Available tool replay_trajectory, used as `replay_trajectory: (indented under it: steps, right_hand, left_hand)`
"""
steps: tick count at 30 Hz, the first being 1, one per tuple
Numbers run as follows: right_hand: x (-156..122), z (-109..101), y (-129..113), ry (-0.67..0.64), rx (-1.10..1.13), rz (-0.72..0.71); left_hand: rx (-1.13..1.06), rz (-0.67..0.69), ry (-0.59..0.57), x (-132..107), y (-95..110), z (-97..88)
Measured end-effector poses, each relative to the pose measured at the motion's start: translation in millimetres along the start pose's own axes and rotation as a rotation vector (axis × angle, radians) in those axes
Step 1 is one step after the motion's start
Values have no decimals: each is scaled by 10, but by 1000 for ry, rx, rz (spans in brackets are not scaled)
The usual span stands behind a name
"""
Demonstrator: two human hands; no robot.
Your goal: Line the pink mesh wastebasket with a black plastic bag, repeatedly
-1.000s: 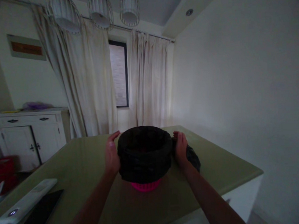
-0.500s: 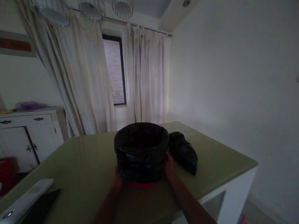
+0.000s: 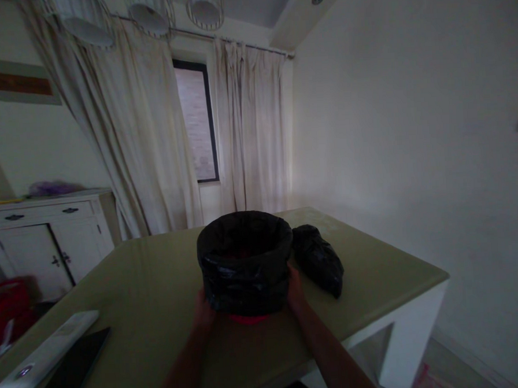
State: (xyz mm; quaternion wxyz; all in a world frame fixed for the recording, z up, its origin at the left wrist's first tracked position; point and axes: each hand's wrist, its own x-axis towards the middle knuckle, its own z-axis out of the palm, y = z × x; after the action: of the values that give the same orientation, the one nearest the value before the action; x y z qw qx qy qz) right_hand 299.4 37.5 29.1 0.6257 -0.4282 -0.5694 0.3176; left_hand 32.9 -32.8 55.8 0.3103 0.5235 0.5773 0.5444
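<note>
A small pink bin (image 3: pixel 249 318) lined with a black plastic bag (image 3: pixel 244 264) stands upright on the green table (image 3: pixel 150 281). My left hand (image 3: pixel 203 310) presses against the bin's lower left side and my right hand (image 3: pixel 295 292) against its lower right side, fingers wrapped around it and partly hidden behind the bag. A second, bundled black bag (image 3: pixel 318 259) lies on the table just to the right of the bin, apart from my right hand.
A white remote control (image 3: pixel 45 352) and a dark flat slab (image 3: pixel 68 372) lie at the table's near left. A white cabinet (image 3: pixel 48 240) stands at the left wall, curtains (image 3: pixel 152 141) and a window behind. The table's right edge drops off near the white wall.
My hands slid down from the bin's upper rim to its lower sides a second ago. Since half a second ago they have stayed put; only the view shifted slightly.
</note>
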Motion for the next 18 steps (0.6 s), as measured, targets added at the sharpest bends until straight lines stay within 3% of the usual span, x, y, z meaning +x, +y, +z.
replay_trajectory:
  steps: [11,18]
  right_hand:
    - [-19,-17,-34,-34,-44,-7]
    - [-6,-10,1,-26,-69,-19]
  left_hand:
    - [-26,-26,75,39,-68,17]
    - [6,21,0,51,-99,8]
